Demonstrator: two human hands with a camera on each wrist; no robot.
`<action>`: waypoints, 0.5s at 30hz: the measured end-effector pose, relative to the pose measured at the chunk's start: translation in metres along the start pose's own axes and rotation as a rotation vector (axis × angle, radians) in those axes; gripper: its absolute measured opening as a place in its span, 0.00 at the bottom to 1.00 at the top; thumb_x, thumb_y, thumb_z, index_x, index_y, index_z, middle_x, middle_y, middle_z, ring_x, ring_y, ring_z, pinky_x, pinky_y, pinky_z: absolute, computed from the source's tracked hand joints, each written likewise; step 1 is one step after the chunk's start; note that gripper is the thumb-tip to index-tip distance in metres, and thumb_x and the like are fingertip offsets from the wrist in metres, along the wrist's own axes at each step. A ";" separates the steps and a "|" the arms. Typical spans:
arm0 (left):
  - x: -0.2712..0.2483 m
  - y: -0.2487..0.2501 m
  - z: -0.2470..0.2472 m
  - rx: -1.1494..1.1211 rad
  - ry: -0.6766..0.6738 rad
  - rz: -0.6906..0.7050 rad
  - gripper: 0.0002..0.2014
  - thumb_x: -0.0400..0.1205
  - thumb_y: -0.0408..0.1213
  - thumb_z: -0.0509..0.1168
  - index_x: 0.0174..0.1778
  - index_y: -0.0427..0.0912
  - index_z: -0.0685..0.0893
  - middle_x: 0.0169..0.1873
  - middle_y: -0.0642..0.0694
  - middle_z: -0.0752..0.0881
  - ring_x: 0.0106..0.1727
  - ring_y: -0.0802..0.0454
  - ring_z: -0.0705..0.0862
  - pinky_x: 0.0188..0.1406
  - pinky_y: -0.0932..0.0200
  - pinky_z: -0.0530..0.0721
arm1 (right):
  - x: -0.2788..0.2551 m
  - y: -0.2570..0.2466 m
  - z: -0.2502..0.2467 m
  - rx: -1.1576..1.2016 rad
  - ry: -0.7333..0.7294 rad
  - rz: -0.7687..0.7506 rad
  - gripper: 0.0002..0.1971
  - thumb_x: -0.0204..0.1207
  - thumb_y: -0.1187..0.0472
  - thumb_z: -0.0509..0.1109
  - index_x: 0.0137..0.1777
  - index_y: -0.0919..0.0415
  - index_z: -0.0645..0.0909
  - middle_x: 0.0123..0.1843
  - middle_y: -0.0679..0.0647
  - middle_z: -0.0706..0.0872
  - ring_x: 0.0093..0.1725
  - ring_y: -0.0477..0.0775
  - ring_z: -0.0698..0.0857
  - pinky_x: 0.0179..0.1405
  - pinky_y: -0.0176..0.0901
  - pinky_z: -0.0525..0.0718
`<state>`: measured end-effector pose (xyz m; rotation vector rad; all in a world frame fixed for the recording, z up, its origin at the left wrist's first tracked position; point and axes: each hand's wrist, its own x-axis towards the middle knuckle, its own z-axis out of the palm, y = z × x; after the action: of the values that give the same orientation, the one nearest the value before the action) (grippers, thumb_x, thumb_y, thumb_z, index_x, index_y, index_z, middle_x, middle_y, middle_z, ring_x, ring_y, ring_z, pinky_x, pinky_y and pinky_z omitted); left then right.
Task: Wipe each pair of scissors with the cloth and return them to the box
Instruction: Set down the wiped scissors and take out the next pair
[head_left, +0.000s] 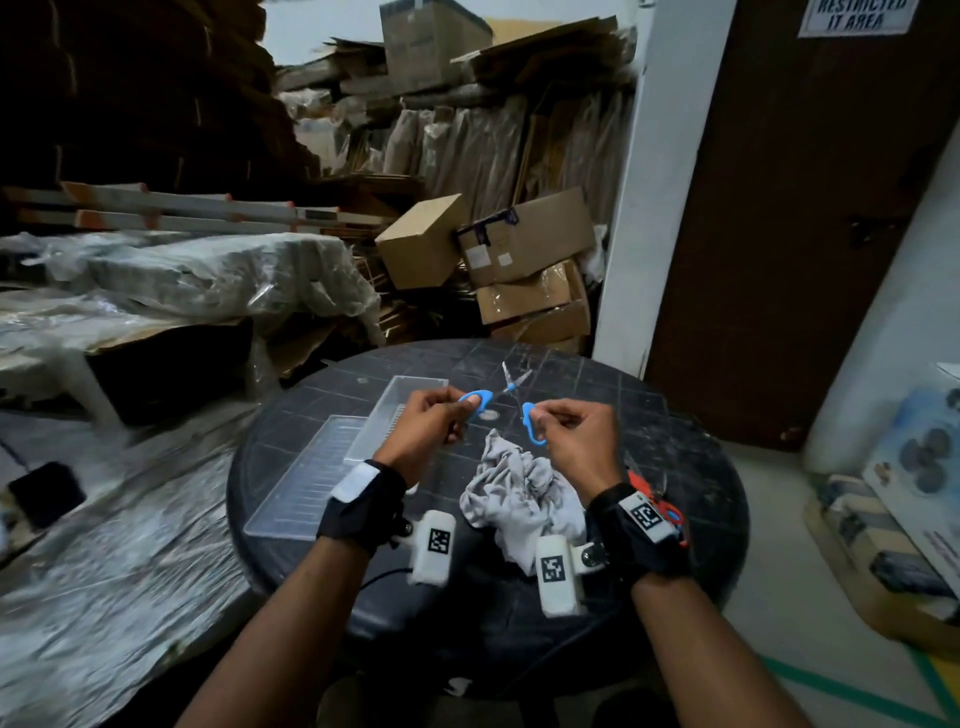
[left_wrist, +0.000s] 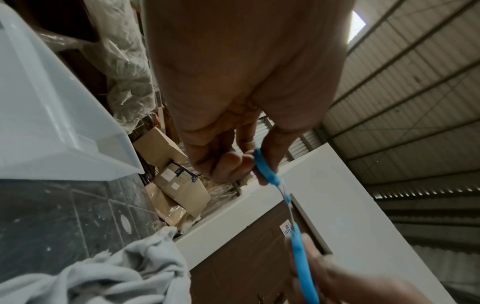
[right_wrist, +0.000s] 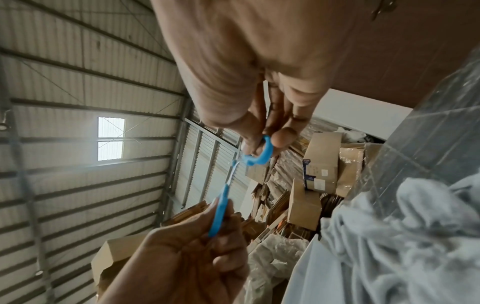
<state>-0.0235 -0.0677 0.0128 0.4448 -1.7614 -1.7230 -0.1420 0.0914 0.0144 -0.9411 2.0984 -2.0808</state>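
Fingers of my left hand (head_left: 427, 427) and right hand (head_left: 575, 439) each pinch one handle, holding the blue scissors (head_left: 506, 397) spread open above the cloth (head_left: 524, 499); box (head_left: 390, 415) beside.

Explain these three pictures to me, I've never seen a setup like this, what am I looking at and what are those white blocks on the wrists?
No machine here: a person works bare-handed, wearing cameras. The white blocks are wrist cameras; the wide picture comes from a head camera, the other two look along each hand. The left hand and right hand each pinch one handle of the blue scissors, blades spread open, held above a round dark table. On the table lie a crumpled grey cloth, a clear plastic box with its lid beside it, and red-handled scissors behind the right wrist.
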 end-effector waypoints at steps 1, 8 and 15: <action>0.002 0.000 0.000 -0.028 0.000 -0.005 0.09 0.84 0.34 0.72 0.38 0.40 0.85 0.28 0.44 0.77 0.28 0.54 0.72 0.28 0.64 0.68 | 0.000 0.002 -0.005 0.005 -0.008 0.007 0.03 0.75 0.66 0.82 0.41 0.61 0.94 0.36 0.51 0.94 0.36 0.44 0.91 0.39 0.39 0.88; 0.006 -0.004 0.029 -0.377 0.134 -0.003 0.04 0.86 0.36 0.69 0.49 0.40 0.85 0.33 0.47 0.79 0.30 0.56 0.74 0.34 0.61 0.71 | -0.005 0.005 -0.004 0.134 0.005 0.049 0.03 0.78 0.68 0.80 0.46 0.61 0.94 0.39 0.53 0.95 0.39 0.48 0.93 0.34 0.37 0.88; 0.026 -0.005 0.040 -1.063 0.272 -0.064 0.11 0.90 0.34 0.58 0.55 0.37 0.87 0.40 0.44 0.85 0.44 0.51 0.85 0.51 0.58 0.83 | -0.005 0.021 0.020 0.160 0.019 0.062 0.02 0.78 0.69 0.79 0.46 0.64 0.94 0.36 0.55 0.94 0.32 0.43 0.88 0.31 0.35 0.84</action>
<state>-0.0693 -0.0536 0.0154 0.2273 -0.4865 -2.2126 -0.1373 0.0738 -0.0087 -0.8279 1.9083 -2.1951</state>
